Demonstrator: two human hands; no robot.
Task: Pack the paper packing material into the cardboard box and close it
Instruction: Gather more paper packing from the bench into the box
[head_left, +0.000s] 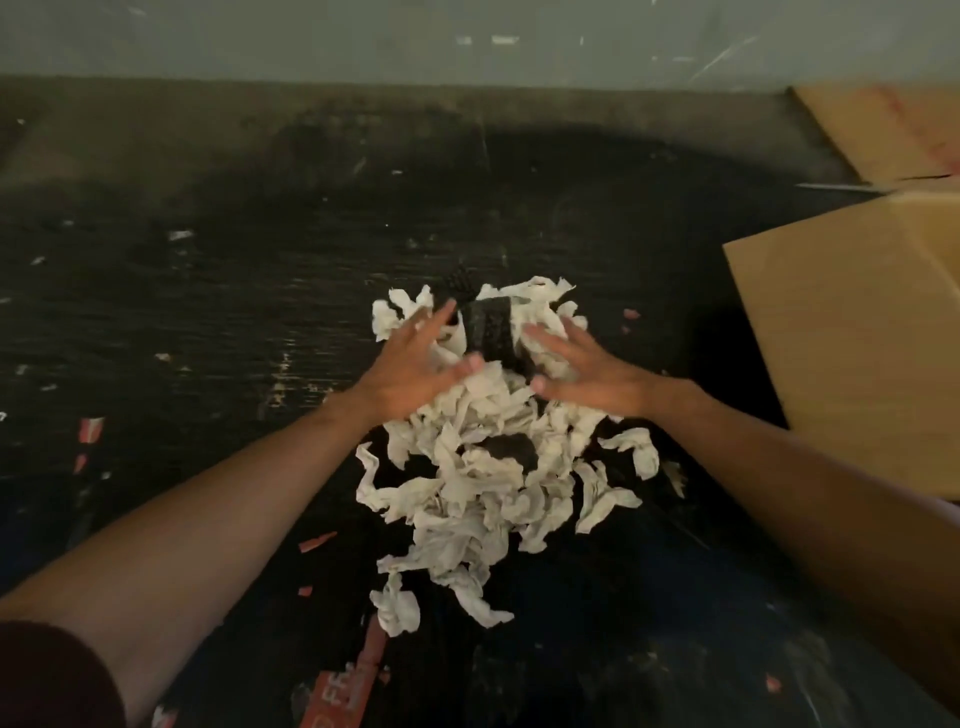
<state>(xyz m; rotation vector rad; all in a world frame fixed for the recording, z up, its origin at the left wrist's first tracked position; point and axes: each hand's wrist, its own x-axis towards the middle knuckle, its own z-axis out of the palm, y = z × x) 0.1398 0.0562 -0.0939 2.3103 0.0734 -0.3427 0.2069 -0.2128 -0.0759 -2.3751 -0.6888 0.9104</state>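
Both our hands, left (415, 364) and right (587, 371), spread open over the crumpled paper pile (483, 467), gripping nothing. Gathering comes first; next we'd scoop toward the cardboard box (852, 332).

Red tape strip (340, 699) at the bottom edge, on the dark floor: it carried pale letters that looked like "FR"; the rest was cut off and blurred, so the word could not be read.
Cardboard flap (883, 130) at the upper right: it bore faint red marks, too blurred to read as letters.
Cardboard box (852, 343) at the right: no print was readable on its visible side.
Small red scraps (91, 430) on the floor: no text could be read on them.
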